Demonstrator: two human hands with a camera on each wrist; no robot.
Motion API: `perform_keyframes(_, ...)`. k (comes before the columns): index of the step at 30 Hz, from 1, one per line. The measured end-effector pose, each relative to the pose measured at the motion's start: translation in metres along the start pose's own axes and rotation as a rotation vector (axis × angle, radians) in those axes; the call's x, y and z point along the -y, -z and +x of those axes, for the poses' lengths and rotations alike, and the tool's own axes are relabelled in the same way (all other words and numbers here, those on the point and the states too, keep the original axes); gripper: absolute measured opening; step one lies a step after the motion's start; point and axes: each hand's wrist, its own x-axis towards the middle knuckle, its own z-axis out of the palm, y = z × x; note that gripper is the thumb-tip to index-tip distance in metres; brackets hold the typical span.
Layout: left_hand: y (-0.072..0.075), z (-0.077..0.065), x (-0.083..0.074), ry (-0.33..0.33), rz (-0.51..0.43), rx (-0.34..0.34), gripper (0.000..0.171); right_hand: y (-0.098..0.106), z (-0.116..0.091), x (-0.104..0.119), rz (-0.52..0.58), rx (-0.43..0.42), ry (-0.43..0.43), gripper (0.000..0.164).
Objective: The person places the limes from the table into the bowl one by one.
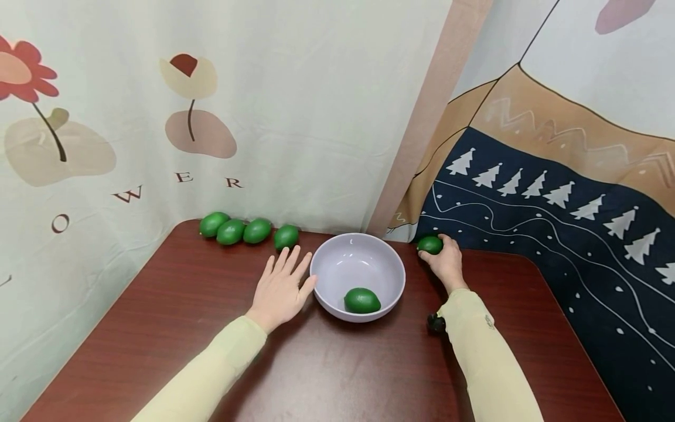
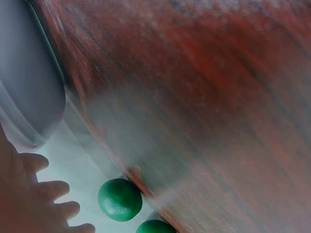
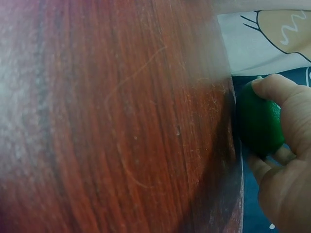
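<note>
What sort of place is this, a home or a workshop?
Hard to say for certain; it looks like an indoor corner, perhaps set up for tabletop activity. A reddish-brown table stands against a pale flower-print curtain and a tree-print cloth.

1. Before you: a reddish-brown, wood-grained table [image 1: 337, 363] with rounded far corners.
2. Along its far edge, on your left, lie four green oval limes [image 1: 230, 232].
3. Right of them sits a round, glossy, pale-lavender bowl [image 1: 352, 265].
4. The green oval lime [image 1: 429, 245] in your right hand [image 1: 447, 264] perhaps touches the table.
</note>
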Motion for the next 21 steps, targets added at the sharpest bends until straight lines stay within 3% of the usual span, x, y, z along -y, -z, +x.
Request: perform_keyframes(21, -0.001, 0.000, 0.000, 0.001, 0.001, 0.001, 0.063, 0.011, -0.009, 0.007, 0.071, 0.023, 0.029, 0.072)
